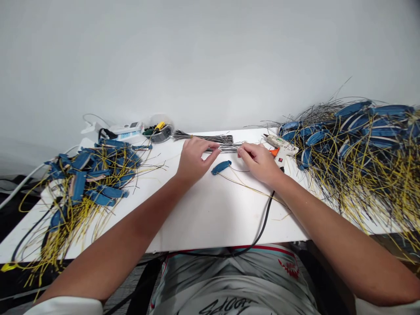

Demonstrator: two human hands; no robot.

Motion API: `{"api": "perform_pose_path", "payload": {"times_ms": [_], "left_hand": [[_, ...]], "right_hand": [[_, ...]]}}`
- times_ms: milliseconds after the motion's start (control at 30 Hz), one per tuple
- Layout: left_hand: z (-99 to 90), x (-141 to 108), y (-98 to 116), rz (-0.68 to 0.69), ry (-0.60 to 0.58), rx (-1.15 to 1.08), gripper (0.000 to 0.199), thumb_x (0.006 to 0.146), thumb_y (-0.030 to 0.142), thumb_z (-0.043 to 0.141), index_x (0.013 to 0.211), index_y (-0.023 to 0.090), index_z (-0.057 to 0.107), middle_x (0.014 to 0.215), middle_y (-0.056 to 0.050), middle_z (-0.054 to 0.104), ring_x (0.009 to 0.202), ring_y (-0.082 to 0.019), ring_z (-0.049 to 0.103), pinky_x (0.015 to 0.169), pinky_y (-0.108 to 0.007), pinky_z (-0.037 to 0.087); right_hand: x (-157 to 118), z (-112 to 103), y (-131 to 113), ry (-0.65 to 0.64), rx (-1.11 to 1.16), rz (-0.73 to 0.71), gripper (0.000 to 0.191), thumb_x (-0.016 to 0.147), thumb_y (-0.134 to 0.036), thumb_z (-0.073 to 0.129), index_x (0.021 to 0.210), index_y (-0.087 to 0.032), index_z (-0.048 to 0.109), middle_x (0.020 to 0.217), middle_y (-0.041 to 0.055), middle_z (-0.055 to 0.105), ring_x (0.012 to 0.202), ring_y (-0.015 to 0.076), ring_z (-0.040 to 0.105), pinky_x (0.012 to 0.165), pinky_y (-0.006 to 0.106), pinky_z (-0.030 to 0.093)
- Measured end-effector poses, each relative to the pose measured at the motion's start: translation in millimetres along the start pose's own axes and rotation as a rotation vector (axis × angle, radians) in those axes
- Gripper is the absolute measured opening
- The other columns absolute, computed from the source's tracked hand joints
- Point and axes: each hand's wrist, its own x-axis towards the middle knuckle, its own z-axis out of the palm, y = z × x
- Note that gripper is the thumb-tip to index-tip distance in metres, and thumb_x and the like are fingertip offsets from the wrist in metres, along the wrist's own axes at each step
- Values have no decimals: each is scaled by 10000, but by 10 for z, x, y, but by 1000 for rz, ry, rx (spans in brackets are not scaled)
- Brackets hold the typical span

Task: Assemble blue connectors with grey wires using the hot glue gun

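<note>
White tabletop (210, 218) under us, and its near edge at 6 o'clock has a black cable (264, 218) running over it! Huge tangles of blue connectors and yellow wires (364, 148) spill off at 3 o'clock, with another tangle (88, 183) at 9. Clear tub (160, 130) at 11, holding a yellow-handled tool and a dark reel. Left hand (197, 159) and right hand (257, 162) both grasping the black wire bundle (210, 140) at 12, hot glue gun (278, 146) just beside the right hand, lone blue connector (221, 167) lying just below the bundle!
</note>
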Motion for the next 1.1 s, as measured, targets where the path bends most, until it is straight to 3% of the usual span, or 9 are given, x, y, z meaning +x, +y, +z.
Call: {"api": "perform_pose_path", "payload": {"times_ms": [300,733,1100], "left_hand": [[-6,-9,20,-64,-77,32,212,1010,449,678,974,277,797,973,-20,820,957,-234,676,984,-441,466],[27,-22,-10,-68,-53,1,190,1018,391,675,1047,267,816,1003,-11,837,948,-216,701,964,-414,497],[4,-17,39,-76,-71,29,161,985,352,681,890,279,789,902,11,814,909,-216,669,962,-420,488]], "right_hand": [[3,-3,22,-30,-40,-2,330,1066,-349,484,782,-223,597,700,-9,611,698,189,523,898,386,354],[4,-5,31,-69,-47,-23,327,1067,-339,478,791,-220,604,651,-31,530,680,182,517,926,391,345],[6,3,38,-97,-31,-13,326,1063,-346,479,781,-226,590,622,-40,499,665,184,513,945,410,344]]}}
